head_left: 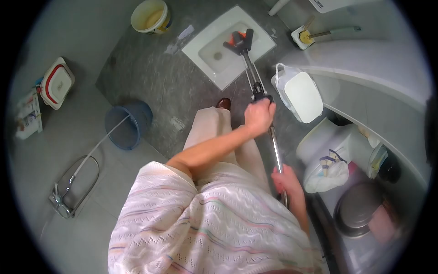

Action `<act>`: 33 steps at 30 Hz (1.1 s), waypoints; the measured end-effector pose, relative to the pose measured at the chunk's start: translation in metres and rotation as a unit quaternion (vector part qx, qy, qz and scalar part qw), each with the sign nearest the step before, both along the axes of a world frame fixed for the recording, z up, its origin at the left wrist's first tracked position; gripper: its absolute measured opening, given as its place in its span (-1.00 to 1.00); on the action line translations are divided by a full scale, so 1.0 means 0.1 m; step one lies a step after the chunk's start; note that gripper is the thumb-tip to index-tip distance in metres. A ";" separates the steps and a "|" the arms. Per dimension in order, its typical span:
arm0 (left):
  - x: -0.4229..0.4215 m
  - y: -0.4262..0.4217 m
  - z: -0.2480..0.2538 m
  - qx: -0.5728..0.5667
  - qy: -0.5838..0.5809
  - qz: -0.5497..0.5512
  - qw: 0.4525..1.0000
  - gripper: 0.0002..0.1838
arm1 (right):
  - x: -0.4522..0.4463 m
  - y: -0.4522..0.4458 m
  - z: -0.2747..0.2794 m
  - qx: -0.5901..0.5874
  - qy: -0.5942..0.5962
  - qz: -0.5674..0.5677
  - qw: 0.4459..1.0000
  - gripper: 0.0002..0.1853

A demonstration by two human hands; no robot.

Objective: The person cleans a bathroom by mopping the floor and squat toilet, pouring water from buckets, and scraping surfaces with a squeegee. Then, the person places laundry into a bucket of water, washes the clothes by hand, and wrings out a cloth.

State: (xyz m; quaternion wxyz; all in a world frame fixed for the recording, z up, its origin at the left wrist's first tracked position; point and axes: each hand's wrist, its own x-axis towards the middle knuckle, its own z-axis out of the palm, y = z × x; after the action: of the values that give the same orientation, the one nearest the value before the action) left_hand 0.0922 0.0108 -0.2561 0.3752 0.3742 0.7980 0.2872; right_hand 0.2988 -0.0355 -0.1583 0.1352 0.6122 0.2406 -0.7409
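A mop with a metal pole runs from near my body up to its dark head, where some orange-red material shows. The head rests in a white rectangular basin in the grey floor, beside a round drain. My left hand is wrapped round the dark grip on the upper part of the mop, with that arm reaching across my body. Closer to me, my right hand is closed round the lower pole, its fingers partly hidden.
A blue bucket stands at left, a yellowish-white bucket at the top. A shower hose hangs at lower left. On the right are a white lidded bin, a toilet brush, a bagged bin and a ledge.
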 end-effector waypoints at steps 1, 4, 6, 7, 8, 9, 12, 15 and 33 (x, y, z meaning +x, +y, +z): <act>0.07 -0.02 0.00 0.009 -0.020 -0.006 1.000 -0.73 | 0.00 0.04 -0.06 -0.003 0.001 0.001 1.000 -0.87; 0.11 -0.04 -0.07 0.034 -0.015 0.013 0.999 -0.72 | -0.04 0.02 -0.05 -0.016 -0.004 -0.009 1.000 -0.86; 0.03 0.05 -0.06 0.052 -0.012 0.022 0.998 -0.73 | -0.12 0.12 -0.07 -0.015 0.007 -0.009 1.000 -0.87; 0.01 0.04 -0.05 0.051 -0.014 0.024 0.998 -0.72 | -0.13 0.11 -0.06 -0.014 0.006 -0.015 1.000 -0.87; -0.01 0.06 -0.03 0.050 -0.016 0.026 0.998 -0.72 | -0.14 0.12 -0.06 -0.012 0.006 -0.020 1.000 -0.87; -0.05 0.10 -0.01 0.052 -0.019 0.028 0.998 -0.72 | -0.14 0.13 -0.05 -0.008 0.006 -0.026 1.000 -0.87; -0.36 0.21 -0.01 0.039 -0.034 0.041 0.998 -0.67 | -0.09 0.16 0.01 0.010 0.001 -0.015 1.000 -0.87; -0.84 0.39 -0.17 0.020 -0.046 0.106 0.993 -0.59 | -0.01 0.14 0.23 0.034 -0.014 0.034 0.999 -0.86; 0.07 -0.05 -0.07 0.017 -0.025 -0.031 0.999 -0.75 | -0.05 0.07 0.03 -0.004 -0.036 0.076 0.996 -0.86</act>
State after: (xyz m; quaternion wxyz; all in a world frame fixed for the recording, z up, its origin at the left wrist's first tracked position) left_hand 0.0990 0.0060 -0.2632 0.3977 0.3978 0.7713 0.2978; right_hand 0.2937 -0.0282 -0.1549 0.2018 0.6178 0.2783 -0.7072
